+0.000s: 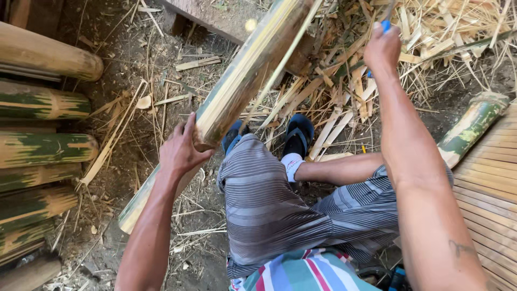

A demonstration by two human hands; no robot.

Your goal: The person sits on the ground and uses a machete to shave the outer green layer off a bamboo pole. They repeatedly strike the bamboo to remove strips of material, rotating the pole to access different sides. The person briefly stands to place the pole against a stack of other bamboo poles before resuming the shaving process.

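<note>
My left hand (180, 151) cups the near cut end of a bamboo section (245, 73), which slants away toward one o'clock onto a wooden block (215, 19). Green skin, pale fibrous split face. My right hand (382, 48), arm stretched to twelve o'clock, is fisted around a blue-handled tool (385, 26); blade hidden. Dry bamboo shavings (431, 32) litter the ground.

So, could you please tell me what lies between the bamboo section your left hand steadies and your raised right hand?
In the head view, a thin peeled strip off the bamboo section and strewn splints on the ground.
</note>
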